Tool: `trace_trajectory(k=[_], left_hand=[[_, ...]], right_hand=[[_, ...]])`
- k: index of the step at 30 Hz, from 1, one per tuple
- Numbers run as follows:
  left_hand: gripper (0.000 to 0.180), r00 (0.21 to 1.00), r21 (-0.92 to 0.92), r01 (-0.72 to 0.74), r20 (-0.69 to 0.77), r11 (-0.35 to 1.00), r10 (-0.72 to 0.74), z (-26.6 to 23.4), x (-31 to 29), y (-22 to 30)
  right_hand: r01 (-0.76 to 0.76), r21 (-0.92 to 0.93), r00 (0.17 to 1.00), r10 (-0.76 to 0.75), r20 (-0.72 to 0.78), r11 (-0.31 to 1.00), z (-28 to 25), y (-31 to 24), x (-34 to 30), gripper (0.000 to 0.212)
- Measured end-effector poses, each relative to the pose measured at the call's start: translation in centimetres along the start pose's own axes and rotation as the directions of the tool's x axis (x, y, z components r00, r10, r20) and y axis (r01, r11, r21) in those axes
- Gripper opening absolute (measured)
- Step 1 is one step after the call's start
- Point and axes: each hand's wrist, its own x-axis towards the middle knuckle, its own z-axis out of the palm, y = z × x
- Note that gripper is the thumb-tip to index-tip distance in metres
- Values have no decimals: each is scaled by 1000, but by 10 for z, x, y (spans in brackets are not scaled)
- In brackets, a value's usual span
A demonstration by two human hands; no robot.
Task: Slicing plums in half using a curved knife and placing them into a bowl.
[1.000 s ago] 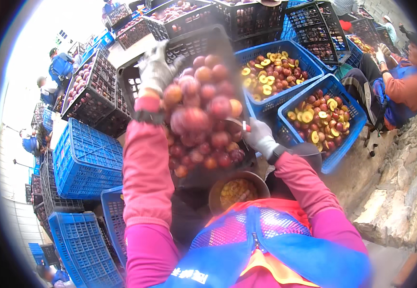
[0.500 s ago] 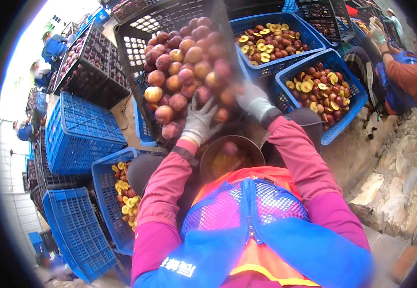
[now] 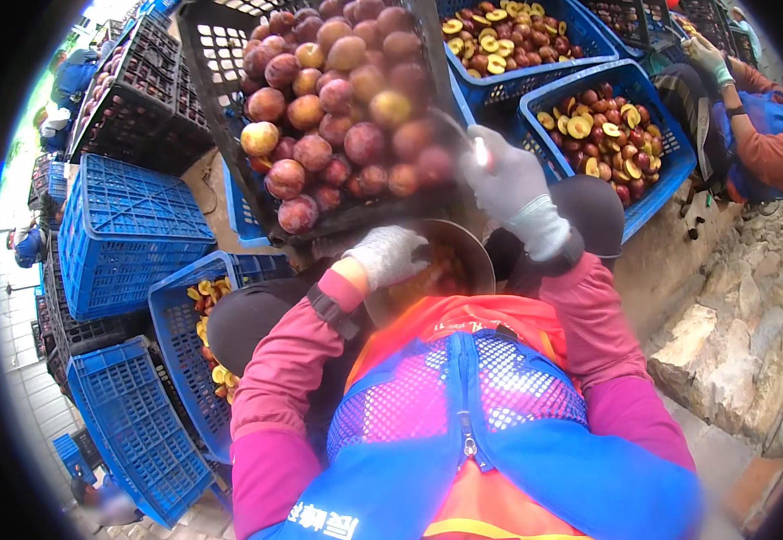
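Note:
My left hand (image 3: 389, 256), in a pale grey glove, is over the round metal bowl (image 3: 479, 258) at my lap. Its fingers are curled, and whatever they hold is hidden. Blurred yellow and red fruit shows inside the bowl. In my right hand (image 3: 510, 184), also gloved, is what looks like a small knife (image 3: 482, 155) with a red and white handle; its blade is smeared by motion. That hand is beside the right edge of a tilted black crate (image 3: 214, 67). Whole red and yellow plums (image 3: 337, 108) fill the crate.
Blue crates of cut plums stand at the right (image 3: 657, 193), at the far right (image 3: 535, 72) and by my left knee (image 3: 171, 328). Stacked blue crates (image 3: 130, 243) are further left. At right a co-worker (image 3: 760, 135) sits near a rough stone edge (image 3: 733, 351).
My left hand has left the plums in the black crate and come down over the bowl, its fingers now curled. My right hand has shifted right, and the knife shows more plainly.

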Motion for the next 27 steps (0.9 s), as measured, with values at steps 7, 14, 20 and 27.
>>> trace_trajectory(k=[7,14,20,27], left_hand=[[29,934,-106,135,345,985,-91,67,55,-39],[37,808,-78,468,442,880,-390,196,89,-93],[40,775,46,579,280,814,-566,264,83,-101],[42,950,87,310,-55,947,-306,219,90,-91]], right_hand=[[-315,368,945,253,208,875,-17,-1,4,37],[-455,616,890,340,303,643,-42,-12,6,33],[-505,675,860,382,339,537,-46,-1,9,37],[-502,631,863,389,322,591,-52,0,11,36]])
